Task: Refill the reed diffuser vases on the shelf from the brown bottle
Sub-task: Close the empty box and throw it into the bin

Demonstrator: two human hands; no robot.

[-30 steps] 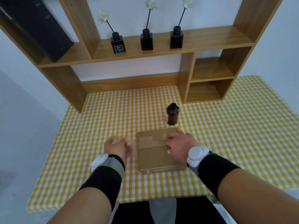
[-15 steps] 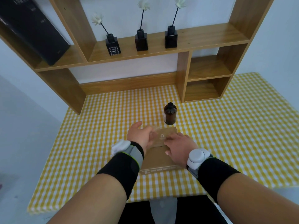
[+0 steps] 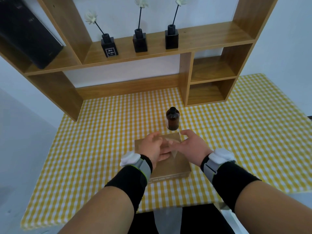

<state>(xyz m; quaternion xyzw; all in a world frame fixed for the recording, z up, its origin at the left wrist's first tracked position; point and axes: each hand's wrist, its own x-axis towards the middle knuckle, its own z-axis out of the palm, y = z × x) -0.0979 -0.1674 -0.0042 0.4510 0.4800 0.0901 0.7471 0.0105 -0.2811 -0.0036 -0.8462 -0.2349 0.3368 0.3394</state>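
The brown bottle [image 3: 172, 119] stands capped on the checked tablecloth, just beyond a cardboard box [image 3: 175, 166]. Three black reed diffuser vases [image 3: 109, 48] [image 3: 139, 42] [image 3: 171, 38], each with a white flower reed, stand in a row on the wooden shelf [image 3: 211, 36]. Both hands hover over the far end of the box. My left hand [image 3: 152, 146] has curled fingers on a crumpled strip of clear tape [image 3: 171, 142]. My right hand [image 3: 191, 146] is spread, thumb raised, its fingertips touching the same tape. The box top under the hands is partly hidden.
A large black box [image 3: 28, 36] leans in the shelf's left compartment. Two small cubbies [image 3: 209, 81] sit at the shelf's lower right. The yellow checked table [image 3: 253, 141] extends to both sides of the cardboard box; its front edge is close to my body.
My left hand came in from the left of the box with the peeled tape and now meets my right hand above it. My right hand lifted off the box top and spread.
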